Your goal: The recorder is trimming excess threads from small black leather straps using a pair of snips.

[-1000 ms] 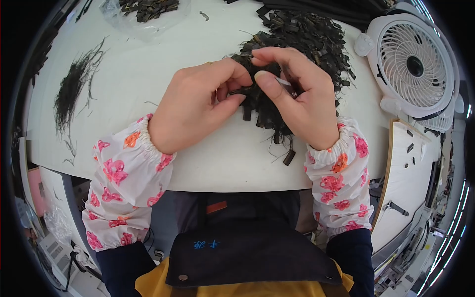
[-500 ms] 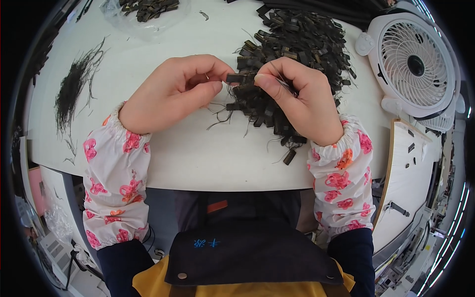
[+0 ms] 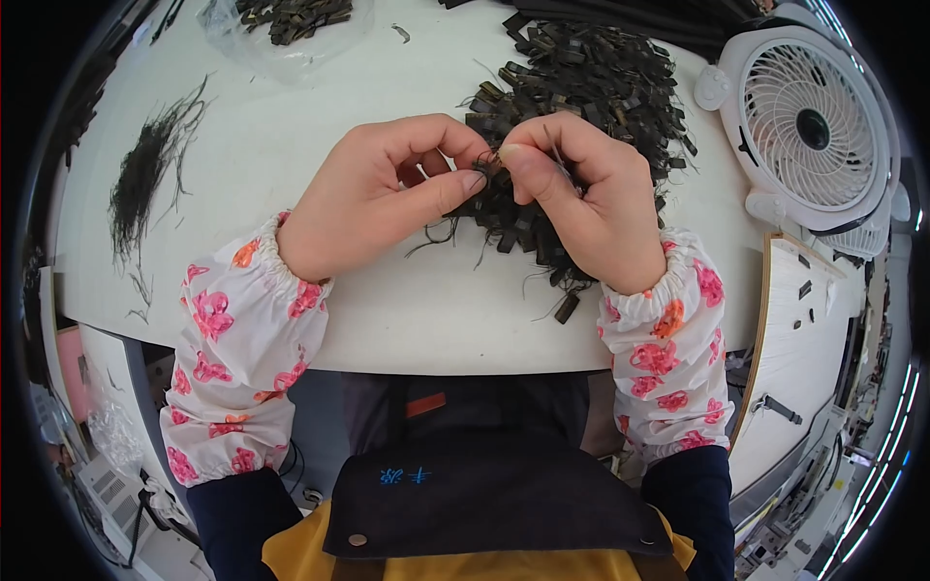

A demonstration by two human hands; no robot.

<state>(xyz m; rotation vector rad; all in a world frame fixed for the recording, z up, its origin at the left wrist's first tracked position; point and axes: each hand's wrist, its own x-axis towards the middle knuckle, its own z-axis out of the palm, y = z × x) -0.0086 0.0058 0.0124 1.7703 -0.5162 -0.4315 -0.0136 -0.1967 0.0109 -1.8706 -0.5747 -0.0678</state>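
Note:
Dark rectangular tabs with loose threads form a heaped pile (image 3: 591,68) on the white tabletop (image 3: 387,320). My left hand (image 3: 373,198) pinches a small dark threaded piece (image 3: 487,168) at the near left edge of this pile, thumb and forefinger closed on it. Opposite it, almost touching those fingertips, my right hand (image 3: 596,203) is closed over the pile, holding a thin metal tool (image 3: 552,145) whose shape is mostly hidden by the fingers. Its thumb and forefinger also meet at the dark piece.
A tuft of dark threads (image 3: 145,184) lies left. Clear plastic (image 3: 242,44) with more dark pieces (image 3: 291,15) is at the back. Black material (image 3: 649,19) lies behind the pile. A white fan (image 3: 804,126) stands right, above a leaning pale board (image 3: 775,368).
My left hand drew leftward, showing a dark tab between both hands, then came back right to my right fingertips. My right hand shifted slightly, its forefinger curling lower.

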